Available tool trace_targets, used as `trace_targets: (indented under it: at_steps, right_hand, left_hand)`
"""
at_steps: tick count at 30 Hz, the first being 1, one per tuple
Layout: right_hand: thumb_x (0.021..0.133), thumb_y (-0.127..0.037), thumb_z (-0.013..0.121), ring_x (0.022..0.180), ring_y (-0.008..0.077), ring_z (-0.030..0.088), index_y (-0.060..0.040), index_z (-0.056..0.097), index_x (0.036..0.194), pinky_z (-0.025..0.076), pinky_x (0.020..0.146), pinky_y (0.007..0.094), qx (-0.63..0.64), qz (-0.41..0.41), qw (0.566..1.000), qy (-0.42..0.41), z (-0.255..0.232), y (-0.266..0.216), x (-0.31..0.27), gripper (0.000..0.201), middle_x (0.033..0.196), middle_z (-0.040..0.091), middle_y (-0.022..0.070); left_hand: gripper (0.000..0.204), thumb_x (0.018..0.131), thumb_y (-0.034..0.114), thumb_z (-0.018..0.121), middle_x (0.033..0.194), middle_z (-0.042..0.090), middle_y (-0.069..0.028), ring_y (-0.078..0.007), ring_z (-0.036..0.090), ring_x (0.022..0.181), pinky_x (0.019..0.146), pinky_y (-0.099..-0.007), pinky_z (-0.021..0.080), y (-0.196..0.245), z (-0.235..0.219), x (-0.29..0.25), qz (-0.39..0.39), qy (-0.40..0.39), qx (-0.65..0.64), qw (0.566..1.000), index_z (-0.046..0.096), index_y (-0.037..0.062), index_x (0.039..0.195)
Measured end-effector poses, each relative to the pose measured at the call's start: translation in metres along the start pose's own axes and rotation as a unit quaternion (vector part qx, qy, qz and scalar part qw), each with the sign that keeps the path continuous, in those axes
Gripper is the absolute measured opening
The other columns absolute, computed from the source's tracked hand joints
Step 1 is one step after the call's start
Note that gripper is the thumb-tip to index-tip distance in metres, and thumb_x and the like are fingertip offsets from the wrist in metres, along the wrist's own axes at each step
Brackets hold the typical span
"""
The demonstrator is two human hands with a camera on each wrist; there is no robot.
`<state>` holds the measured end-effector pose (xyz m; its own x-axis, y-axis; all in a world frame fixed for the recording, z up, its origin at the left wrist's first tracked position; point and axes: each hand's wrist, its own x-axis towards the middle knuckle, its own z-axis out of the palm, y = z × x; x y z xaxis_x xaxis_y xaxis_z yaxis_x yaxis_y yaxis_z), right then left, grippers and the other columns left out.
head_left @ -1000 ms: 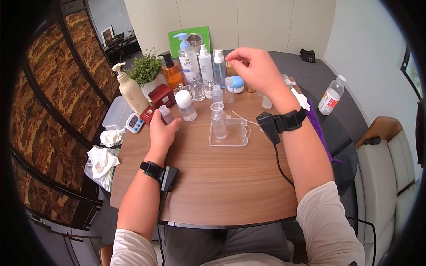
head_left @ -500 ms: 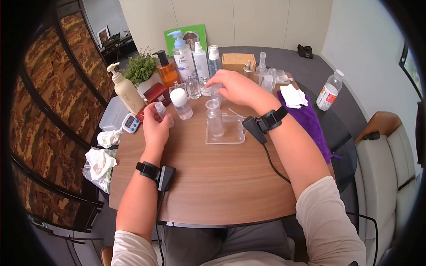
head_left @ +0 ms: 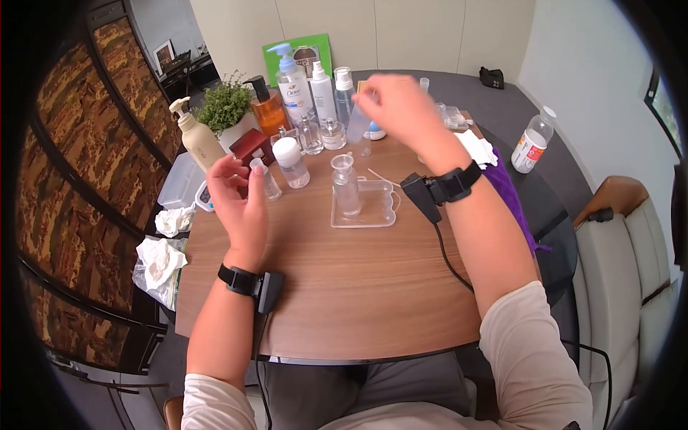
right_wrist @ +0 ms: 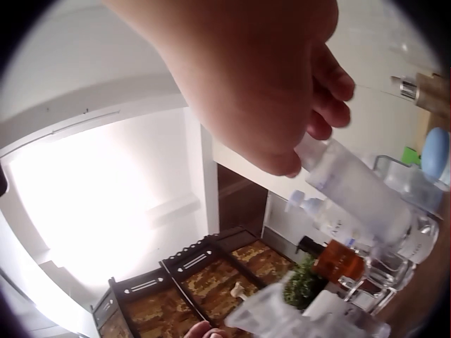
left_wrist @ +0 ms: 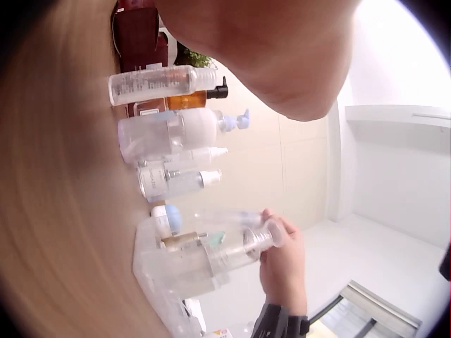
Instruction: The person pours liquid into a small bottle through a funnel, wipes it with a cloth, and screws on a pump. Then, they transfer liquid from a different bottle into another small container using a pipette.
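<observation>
My right hand (head_left: 405, 111) pinches a small translucent bottle (right_wrist: 366, 190) by its top end, holding it above the back of the table. The bottle hangs tilted. My left hand (head_left: 238, 208) has its fingers spread beside a small clear bottle (left_wrist: 151, 84), which stands by itself on the table. Between the hands, a clear bottle (head_left: 347, 199) stands upright in a shallow clear plastic tray (head_left: 380, 221). A clear funnel (head_left: 342, 163) sits in that bottle's mouth. A white-capped clear bottle (head_left: 290, 163) stands just beyond my left hand.
Pump bottles (head_left: 292, 93), small glass bottles and a potted plant (head_left: 222, 107) line the back. A dark red box (head_left: 252, 148) stands at left. A purple cloth (head_left: 505, 204) with white tissue (head_left: 474, 148) lies right, near a labelled water bottle (head_left: 532, 143).
My left hand has come away from the small clear bottle and spread its fingers. My right hand went down among the bottles, took the translucent one and lifted it up and rightward.
</observation>
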<state>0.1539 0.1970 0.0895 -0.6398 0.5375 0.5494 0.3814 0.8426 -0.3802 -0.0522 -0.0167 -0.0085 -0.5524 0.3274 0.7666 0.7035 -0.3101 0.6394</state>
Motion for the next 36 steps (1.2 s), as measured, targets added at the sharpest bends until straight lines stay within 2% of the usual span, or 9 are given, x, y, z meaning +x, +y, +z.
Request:
trace_targets:
  at_steps: [2,6,10,12,16,20,22,31,36]
  right_hand:
    - [0.092,-0.034,0.074,0.080,0.0338,0.073,-0.0049,0.077,0.100,0.057,0.073,0.0423,0.017,-0.044,0.984,0.171,-0.019,-0.019,-0.003,0.030,0.085,0.075,0.0161]
    - [0.091,-0.036,0.075,0.074,0.0324,0.071,-0.0038,0.077,0.097,0.056,0.067,0.0396,0.103,-0.122,0.966,0.202,-0.044,-0.061,-0.018,0.033,0.079,0.072,0.0167]
    - [0.085,-0.037,0.076,0.070,0.0336,0.071,-0.0019,0.078,0.090,0.056,0.065,0.0390,0.198,-0.189,0.960,0.057,-0.034,-0.090,-0.028,0.035,0.078,0.073,0.0172]
    - [0.082,-0.034,0.075,0.072,0.0351,0.073,0.0000,0.079,0.089,0.058,0.069,0.0394,0.211,-0.196,0.957,-0.024,-0.027,-0.100,-0.031,0.035,0.075,0.073,0.0184]
    - [0.086,-0.035,0.078,0.061,0.0294,0.067,0.0002,0.077,0.087,0.053,0.060,0.0357,0.175,-0.231,0.955,-0.054,0.006,-0.094,-0.030,0.035,0.069,0.069,0.0163]
    - [0.082,-0.033,0.071,0.073,0.0372,0.073,0.0004,0.080,0.086,0.059,0.072,0.0433,0.181,-0.205,0.954,-0.119,0.003,-0.101,-0.032,0.035,0.074,0.073,0.0205]
    - [0.084,-0.030,0.069,0.071,0.0375,0.072,-0.0002,0.078,0.085,0.059,0.070,0.0454,0.101,-0.222,0.960,-0.134,0.005,-0.101,-0.032,0.031,0.073,0.072,0.0201]
    - [0.090,-0.015,0.066,0.105,0.0353,0.067,-0.0033,0.074,0.106,0.054,0.093,0.0434,0.230,-0.341,0.895,-0.172,-0.002,-0.086,-0.034,0.021,0.107,0.070,0.0162]
    - [0.091,-0.009,0.068,0.103,0.0349,0.066,-0.0037,0.071,0.112,0.054,0.092,0.0425,0.146,-0.325,0.915,-0.188,-0.009,-0.091,-0.034,0.022,0.110,0.066,0.0140]
  left_hand:
    - [0.044,0.099,0.001,0.070,0.122,0.056,-0.0069,-0.0115,0.055,0.101,0.085,-0.0264,0.048,0.006,0.001,-0.005,0.024,-0.052,-0.063,0.996,0.049,0.0030,0.138]
    - [0.041,0.101,0.007,0.067,0.126,0.056,-0.0077,-0.0156,0.054,0.112,0.095,-0.0304,0.046,0.018,0.002,-0.010,0.081,-0.087,-0.037,0.992,0.049,0.0031,0.137]
    - [0.055,0.100,0.028,0.074,0.131,0.055,-0.0087,-0.0180,0.053,0.118,0.098,-0.0318,0.045,0.027,0.001,-0.007,0.160,-0.081,-0.046,0.983,0.048,0.0010,0.140]
    - [0.070,0.085,0.044,0.088,0.119,0.062,-0.0079,-0.0181,0.057,0.103,0.090,-0.0332,0.047,0.032,-0.002,-0.005,0.141,-0.145,-0.110,0.973,0.059,0.0013,0.131]
    - [0.066,0.075,0.049,0.095,0.090,0.071,-0.0032,-0.0147,0.063,0.080,0.072,-0.0293,0.050,0.031,-0.001,-0.007,0.115,-0.224,-0.059,0.966,0.072,-0.0007,0.111]
    - [0.043,0.080,0.030,0.093,0.085,0.072,-0.0004,-0.0099,0.064,0.074,0.069,-0.0267,0.051,0.035,0.001,-0.010,0.046,-0.245,-0.053,0.967,0.076,0.0000,0.106]
    - [0.027,0.085,0.010,0.085,0.091,0.076,-0.0031,-0.0095,0.069,0.083,0.075,-0.0256,0.055,0.039,-0.005,-0.006,-0.138,-0.331,-0.098,0.928,0.074,-0.0022,0.107]
    - [0.019,0.088,0.011,0.083,0.090,0.076,-0.0058,-0.0127,0.072,0.082,0.077,-0.0283,0.058,0.037,-0.006,-0.006,-0.198,-0.339,-0.159,0.906,0.074,-0.0012,0.099]
    - [0.022,0.087,0.011,0.084,0.093,0.076,-0.0053,-0.0125,0.072,0.085,0.077,-0.0286,0.059,0.036,0.001,-0.013,-0.201,-0.334,-0.160,0.907,0.073,-0.0012,0.102]
